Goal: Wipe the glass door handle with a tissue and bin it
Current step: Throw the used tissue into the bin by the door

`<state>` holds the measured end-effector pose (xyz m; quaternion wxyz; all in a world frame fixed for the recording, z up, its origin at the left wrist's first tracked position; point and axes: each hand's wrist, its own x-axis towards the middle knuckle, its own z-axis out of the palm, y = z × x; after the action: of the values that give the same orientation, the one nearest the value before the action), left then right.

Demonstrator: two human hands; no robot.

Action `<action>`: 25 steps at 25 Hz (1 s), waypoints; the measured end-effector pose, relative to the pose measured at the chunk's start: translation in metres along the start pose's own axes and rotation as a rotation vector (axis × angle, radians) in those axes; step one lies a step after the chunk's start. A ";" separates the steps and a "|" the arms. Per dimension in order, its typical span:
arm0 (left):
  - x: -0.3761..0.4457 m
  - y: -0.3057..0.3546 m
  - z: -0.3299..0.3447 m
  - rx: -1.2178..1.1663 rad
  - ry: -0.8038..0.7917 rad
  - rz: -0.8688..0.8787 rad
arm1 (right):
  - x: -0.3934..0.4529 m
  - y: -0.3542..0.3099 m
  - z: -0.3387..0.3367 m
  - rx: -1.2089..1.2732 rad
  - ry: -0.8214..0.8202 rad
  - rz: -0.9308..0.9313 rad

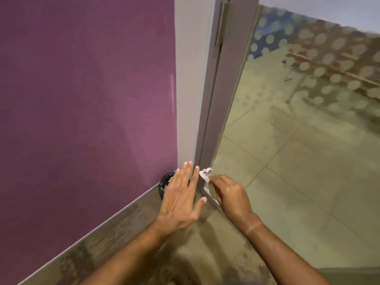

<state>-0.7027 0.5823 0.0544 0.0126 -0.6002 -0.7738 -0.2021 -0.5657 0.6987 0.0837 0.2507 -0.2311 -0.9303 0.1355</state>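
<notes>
From the head view, the only one there was, the person seemed to be on the last step: the binning. The right hand (230,194) pinched a crumpled white tissue (205,174) between thumb and fingertips, holding it up just in front of the lower end of the grey door frame (218,112). The left hand (182,199) was spread wide and flat, fingers fanned, holding nothing, and it hung over the floor (205,254) near the corner where the purple wall (86,99) met the frame.

The tissue sat just beside the left hand's fingertips, a little to their right, with the two hands close but apart. Past the left hand, tucked against the foot of the purple wall, a small round bin (164,183) with a dark liner peeked out; most of it was hidden behind that hand, though something pale showed inside it.

I could not make out a door handle for certain; a long narrow fitting ran up the frame near the top, too blurred to name. The glass door (308,120) with its frosted dots stood to the right.

To my eye, the next move called for carrying the tissue leftward, across or past the open hand, until it was over the bin's mouth, then loosening the pinch so that it fell inside rather than onto the floor beside it.
</notes>
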 end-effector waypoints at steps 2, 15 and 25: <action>0.000 -0.020 0.004 -0.002 -0.022 -0.029 | 0.012 -0.002 0.019 -0.045 -0.039 -0.043; 0.059 -0.113 0.048 0.063 -0.112 -0.274 | 0.104 0.062 0.152 0.195 -0.311 0.058; 0.088 -0.192 0.113 0.113 -0.380 -0.453 | 0.138 0.110 0.263 0.047 -0.387 -0.018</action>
<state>-0.8809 0.6624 -0.0839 -0.1443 -0.4375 -0.8866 -0.0405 -0.7706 0.8259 -0.1216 0.0738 -0.1866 -0.9596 0.1970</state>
